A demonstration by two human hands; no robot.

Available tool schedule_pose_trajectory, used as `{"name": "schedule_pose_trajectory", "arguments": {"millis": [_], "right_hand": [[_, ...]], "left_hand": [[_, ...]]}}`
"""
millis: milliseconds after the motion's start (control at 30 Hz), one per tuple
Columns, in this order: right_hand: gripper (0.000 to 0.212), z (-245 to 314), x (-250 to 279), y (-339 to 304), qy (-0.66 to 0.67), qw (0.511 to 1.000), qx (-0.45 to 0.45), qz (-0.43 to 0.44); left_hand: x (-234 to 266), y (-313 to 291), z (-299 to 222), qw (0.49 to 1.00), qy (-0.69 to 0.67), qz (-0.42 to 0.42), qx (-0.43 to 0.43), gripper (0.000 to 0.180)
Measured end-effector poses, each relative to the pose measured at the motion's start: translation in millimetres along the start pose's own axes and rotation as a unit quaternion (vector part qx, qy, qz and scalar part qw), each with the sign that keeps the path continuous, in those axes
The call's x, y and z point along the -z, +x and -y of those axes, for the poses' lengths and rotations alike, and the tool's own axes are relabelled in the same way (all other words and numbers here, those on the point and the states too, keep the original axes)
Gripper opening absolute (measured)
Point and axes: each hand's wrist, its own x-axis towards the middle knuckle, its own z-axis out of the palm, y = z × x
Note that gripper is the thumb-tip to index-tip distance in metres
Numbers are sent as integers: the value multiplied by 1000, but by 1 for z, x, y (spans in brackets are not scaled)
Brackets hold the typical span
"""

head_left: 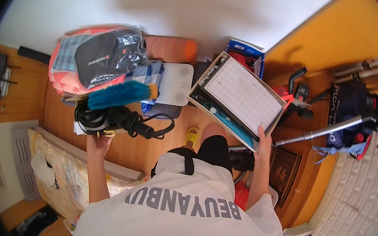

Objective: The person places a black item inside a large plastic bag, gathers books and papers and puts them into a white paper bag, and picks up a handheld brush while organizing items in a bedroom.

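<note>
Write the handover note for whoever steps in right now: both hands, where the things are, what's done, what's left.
Left hand: grips the near edge of a load piled with coiled black cables, a teal feather duster, folded checked cloth and a black item in clear plastic.
Right hand: grips the corner of a shallow white cardboard box, tilted, with a grid-lined sheet on top.
Done: both loads are lifted above the wooden floor.
Left: neither is set down.
</note>
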Motion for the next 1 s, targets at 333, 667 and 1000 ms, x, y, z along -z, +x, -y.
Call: {"name": "schedule_pose_trajectory", "arguments": {"millis": [333, 667, 1000], "right_hand": [[41, -119, -20, 162, -119, 980, 27, 158], [39, -313, -57, 343, -184, 956, 50, 223], [67, -385, -66, 385, -322, 929, 32, 180]], "left_hand": [[51, -82, 138, 990, -117, -64, -41, 35], [55, -9, 278, 963, -226, -112, -99, 38], [27, 6, 298, 973, -167, -145, -65, 38]]}}
